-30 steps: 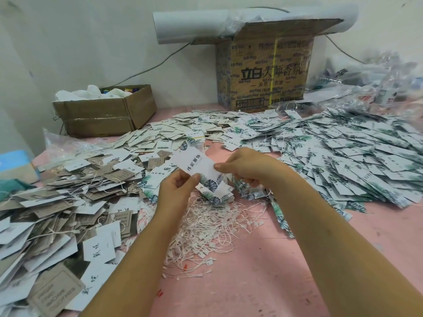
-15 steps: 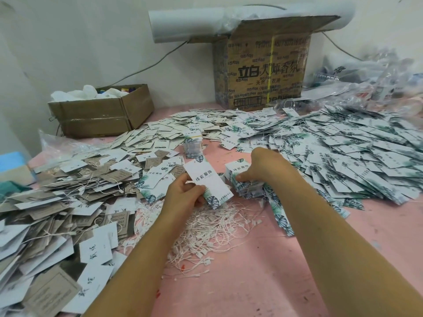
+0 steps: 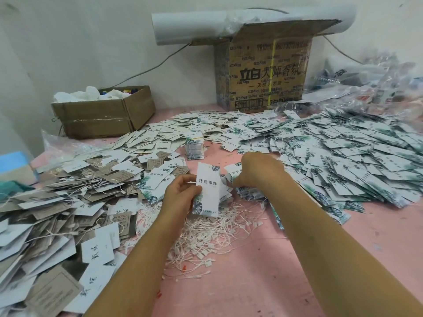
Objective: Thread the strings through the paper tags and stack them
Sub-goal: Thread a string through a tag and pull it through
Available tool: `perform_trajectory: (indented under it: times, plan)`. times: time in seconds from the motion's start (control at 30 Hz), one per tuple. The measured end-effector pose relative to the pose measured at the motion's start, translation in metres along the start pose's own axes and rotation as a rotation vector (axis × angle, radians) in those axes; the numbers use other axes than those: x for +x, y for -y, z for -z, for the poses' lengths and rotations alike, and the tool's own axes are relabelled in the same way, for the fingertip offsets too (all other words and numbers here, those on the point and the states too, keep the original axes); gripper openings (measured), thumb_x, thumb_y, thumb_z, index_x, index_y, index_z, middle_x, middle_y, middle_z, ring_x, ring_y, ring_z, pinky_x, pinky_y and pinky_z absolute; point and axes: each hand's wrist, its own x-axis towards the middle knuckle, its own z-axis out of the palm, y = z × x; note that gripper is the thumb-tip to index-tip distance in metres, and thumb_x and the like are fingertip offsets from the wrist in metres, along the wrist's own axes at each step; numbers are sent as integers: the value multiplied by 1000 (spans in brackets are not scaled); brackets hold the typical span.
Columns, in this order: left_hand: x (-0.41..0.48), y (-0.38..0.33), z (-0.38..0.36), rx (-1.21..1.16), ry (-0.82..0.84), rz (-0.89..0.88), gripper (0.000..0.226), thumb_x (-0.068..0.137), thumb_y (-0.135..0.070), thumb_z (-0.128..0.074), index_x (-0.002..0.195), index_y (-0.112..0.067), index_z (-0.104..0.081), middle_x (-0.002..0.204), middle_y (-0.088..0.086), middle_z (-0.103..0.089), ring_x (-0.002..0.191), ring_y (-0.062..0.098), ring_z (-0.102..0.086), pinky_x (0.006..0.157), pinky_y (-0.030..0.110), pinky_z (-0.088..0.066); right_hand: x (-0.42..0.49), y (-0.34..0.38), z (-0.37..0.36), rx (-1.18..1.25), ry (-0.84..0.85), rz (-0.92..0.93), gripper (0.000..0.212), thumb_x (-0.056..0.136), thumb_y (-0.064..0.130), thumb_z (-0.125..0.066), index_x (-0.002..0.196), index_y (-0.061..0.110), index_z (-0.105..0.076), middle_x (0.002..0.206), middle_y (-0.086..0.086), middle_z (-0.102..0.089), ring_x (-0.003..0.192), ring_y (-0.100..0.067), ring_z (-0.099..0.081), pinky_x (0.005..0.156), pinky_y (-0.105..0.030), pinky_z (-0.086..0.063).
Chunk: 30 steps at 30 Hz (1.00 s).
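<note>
My left hand holds a white paper tag with green leaf print, upright over the pink table. My right hand reaches down onto a small pile of similar leaf-print tags just right of it, fingers pinched on those tags. A tangle of white strings with small plastic ends lies on the table below both hands. A big spread of leaf-print tags covers the right side. A small upright bundle of stacked tags stands behind the hands.
Mixed white and brown tags with strings are heaped on the left. A low cardboard box sits at the back left, a tall printed carton at the back centre with a white roll on it. Plastic bags lie at the far right.
My right hand left the held tag and dropped to the tag pile on the right. My left hand turned its tag more upright.
</note>
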Motion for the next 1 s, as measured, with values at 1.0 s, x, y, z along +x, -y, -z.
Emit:
perform_trajectory:
  times: [1.0]
  plan:
    - [-1, 0, -3, -45, -112, -178, 21, 95, -28, -54, 92, -10, -65, 58, 0, -67, 53, 15, -66, 49, 23, -52, -33, 57, -18, -155, -438, 536, 6, 88, 17, -56, 93, 15, -58, 75, -3, -51, 71, -25, -49, 62, -31, -32]
